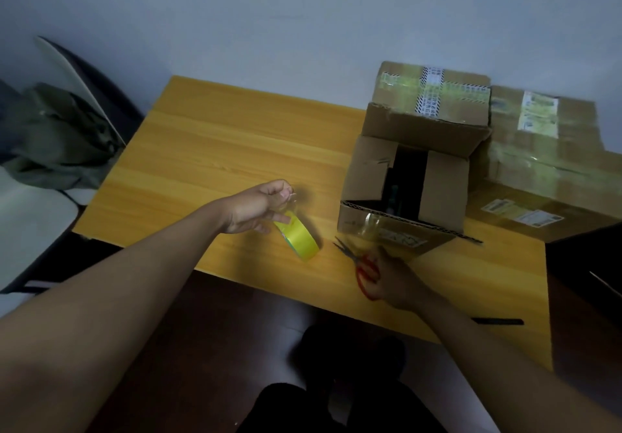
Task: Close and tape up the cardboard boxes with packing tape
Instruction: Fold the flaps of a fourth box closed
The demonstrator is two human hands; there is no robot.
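Note:
My left hand [259, 205] holds a yellow roll of packing tape [299, 237] upright on the wooden table [218, 150], fingers curled over its top. My right hand [393, 278] grips red-handled scissors [363, 266] near the table's front edge, blades pointing left. An open cardboard box [370, 170] stands just beyond the scissors, its flaps partly folded with a dark gap between them. A strip of clear tape [370, 225] sticks to its near flap. Behind it sits a taped box [434, 91], and at the right a large taped box [545, 150].
A chair [40, 197] with a green garment [57, 136] stands left of the table. A dark strip [498, 321] lies at the table's front right. A white wall is behind. My dark trousers and shoes [350, 365] are below the table edge.

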